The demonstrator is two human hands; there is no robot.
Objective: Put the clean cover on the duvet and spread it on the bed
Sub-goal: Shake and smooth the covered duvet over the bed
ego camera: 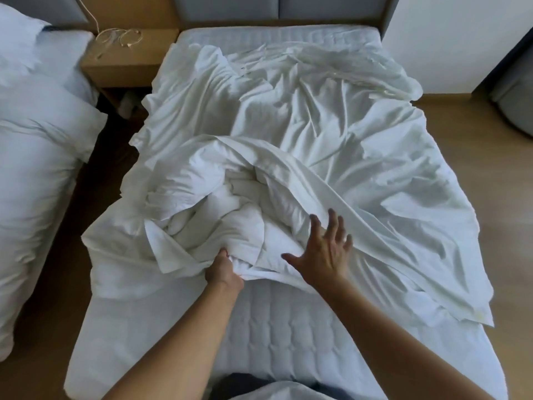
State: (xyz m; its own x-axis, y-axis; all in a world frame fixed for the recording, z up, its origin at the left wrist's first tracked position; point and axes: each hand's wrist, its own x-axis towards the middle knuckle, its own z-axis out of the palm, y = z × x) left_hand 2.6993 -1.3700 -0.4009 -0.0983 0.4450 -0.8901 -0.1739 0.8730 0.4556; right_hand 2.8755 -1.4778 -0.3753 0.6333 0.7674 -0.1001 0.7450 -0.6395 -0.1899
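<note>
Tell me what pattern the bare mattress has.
White quilted stitching on the mattress, clearest in the head view.

Wooden floor (507,197), wooden nightstand (127,64), grey padded headboard (317,7), white wall (447,39)

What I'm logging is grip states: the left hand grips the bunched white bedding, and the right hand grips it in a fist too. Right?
Not quite. The left hand does grip the bunched white bedding, but the right hand makes no fist: the head view shows its fingers spread open over it.
</note>
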